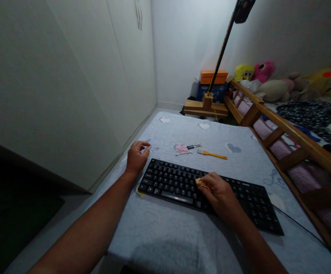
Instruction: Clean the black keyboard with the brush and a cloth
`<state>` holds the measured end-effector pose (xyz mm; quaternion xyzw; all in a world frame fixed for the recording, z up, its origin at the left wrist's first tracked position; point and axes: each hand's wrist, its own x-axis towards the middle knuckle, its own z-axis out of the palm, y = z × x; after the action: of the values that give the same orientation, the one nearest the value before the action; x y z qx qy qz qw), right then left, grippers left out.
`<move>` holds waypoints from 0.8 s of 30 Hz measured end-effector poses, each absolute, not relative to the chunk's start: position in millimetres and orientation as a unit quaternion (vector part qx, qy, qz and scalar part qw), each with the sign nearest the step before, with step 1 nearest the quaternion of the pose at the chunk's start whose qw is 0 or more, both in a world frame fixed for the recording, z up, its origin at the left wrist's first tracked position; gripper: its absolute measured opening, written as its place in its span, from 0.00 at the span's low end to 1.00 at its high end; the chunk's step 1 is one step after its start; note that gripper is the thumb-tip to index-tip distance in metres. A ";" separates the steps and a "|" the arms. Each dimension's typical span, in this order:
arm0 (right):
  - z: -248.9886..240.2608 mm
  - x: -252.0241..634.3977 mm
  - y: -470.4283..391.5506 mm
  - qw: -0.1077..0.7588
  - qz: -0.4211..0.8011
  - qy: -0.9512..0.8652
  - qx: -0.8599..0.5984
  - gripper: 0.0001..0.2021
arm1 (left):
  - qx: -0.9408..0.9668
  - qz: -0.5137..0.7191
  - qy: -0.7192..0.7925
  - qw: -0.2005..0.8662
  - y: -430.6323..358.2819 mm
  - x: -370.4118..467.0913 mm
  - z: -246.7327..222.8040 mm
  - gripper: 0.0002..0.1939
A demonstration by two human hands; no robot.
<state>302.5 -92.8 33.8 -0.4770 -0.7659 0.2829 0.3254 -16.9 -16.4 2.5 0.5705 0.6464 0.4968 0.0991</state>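
A black keyboard [171, 179] lies slantwise on the pale blue quilted cover [159, 232]. My right hand [218, 190] is closed on a crumpled tan cloth [201, 182] and presses it to the keys right of the middle. Beside the keyboard's far left corner, my left hand [138, 156] rests with loosely bent fingers and nothing visible in it. Beyond the keyboard lie a brush [213, 154] with a yellow handle, a small tool [193, 146] with a dark grip, and a thin white stick [184, 153] that looks like a cotton swab.
From the keyboard's right end a black cable [299, 224] runs toward a wooden bed rail [291, 133]. White cabinet doors [96, 76] stand along the left. At the back are a wooden stand [207, 104] with a tall pole, an orange box [213, 77] and several plush toys [243, 72].
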 end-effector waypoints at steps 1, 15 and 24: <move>33.7 302.3 -94.2 0.322 0.283 -0.769 -0.475 0.07 | 0.566 0.497 0.649 0.110 -15.6 -17.1 1.0 0.09; 21.9 306.2 -94.7 0.266 0.184 -0.807 -0.494 0.13 | 0.579 0.469 0.635 0.203 -13.0 -13.0 -9.9 0.10; 20.7 320.5 -90.6 0.226 0.091 -0.806 -0.539 0.15 | 0.606 0.427 0.621 0.254 -14.4 -11.1 -10.1 0.12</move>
<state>320.5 -90.6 20.7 -0.5391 -0.8061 0.0906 0.2265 -11.1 -14.4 -10.1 0.6062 0.6210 0.4270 0.2539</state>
